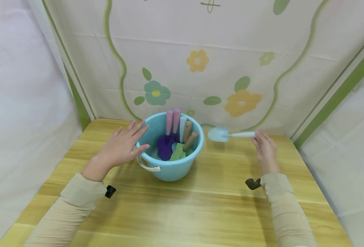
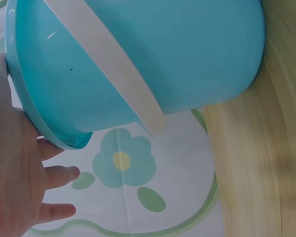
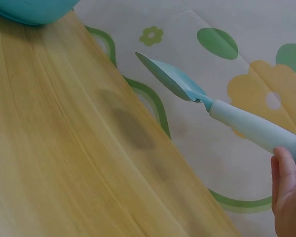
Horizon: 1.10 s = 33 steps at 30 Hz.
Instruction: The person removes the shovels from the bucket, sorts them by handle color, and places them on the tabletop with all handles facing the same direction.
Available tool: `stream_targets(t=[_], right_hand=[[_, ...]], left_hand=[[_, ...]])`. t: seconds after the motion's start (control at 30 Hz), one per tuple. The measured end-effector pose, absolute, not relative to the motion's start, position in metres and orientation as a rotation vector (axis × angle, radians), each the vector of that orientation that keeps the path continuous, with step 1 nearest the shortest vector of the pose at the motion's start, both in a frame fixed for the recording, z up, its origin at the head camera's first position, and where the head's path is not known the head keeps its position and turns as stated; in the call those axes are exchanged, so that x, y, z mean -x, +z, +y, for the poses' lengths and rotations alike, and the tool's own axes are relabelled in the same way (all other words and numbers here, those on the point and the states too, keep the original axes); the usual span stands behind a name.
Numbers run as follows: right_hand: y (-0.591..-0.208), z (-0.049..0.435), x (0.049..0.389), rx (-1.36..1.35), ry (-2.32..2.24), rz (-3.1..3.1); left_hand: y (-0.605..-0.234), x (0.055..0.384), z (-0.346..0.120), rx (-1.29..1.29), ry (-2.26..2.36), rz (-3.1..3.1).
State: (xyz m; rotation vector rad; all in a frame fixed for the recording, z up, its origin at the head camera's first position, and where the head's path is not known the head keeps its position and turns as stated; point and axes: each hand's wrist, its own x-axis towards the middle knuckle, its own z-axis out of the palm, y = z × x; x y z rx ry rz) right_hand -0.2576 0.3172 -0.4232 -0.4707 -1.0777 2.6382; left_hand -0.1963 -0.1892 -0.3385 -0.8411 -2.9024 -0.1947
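A light blue bucket [image 1: 169, 169] stands on the table, its white handle [image 1: 147, 167] hanging down at the left front. My left hand [image 1: 120, 147] rests at the bucket's left rim with fingers spread straight. In the right hand [image 1: 266, 151] I hold a light blue hand trowel [image 1: 218, 134] by the end of its pale handle, blade pointing left toward the bucket. The right wrist view shows the trowel raised over the table, its shadow below. Inside the bucket are purple trowels [image 1: 165, 147] with pink handles, a light blue handle [image 1: 183, 128], and green tools [image 1: 178, 152] with brown handles.
The wooden table [image 1: 185, 212] runs back to a white curtain [image 1: 169, 41] printed with flowers and green lines. White cloth [image 1: 24, 103] also hangs at the left and right sides. A black wrist device [image 1: 253, 184] sits on each sleeve.
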Motion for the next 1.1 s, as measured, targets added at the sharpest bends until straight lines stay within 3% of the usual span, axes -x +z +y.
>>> stream_targets(t=[1.1], right_hand=[[-0.457, 0.301, 0.27, 0.632, 2.639, -1.219]], left_hand=[[-0.339, 0.197, -0.189, 0.839, -0.197, -2.906]])
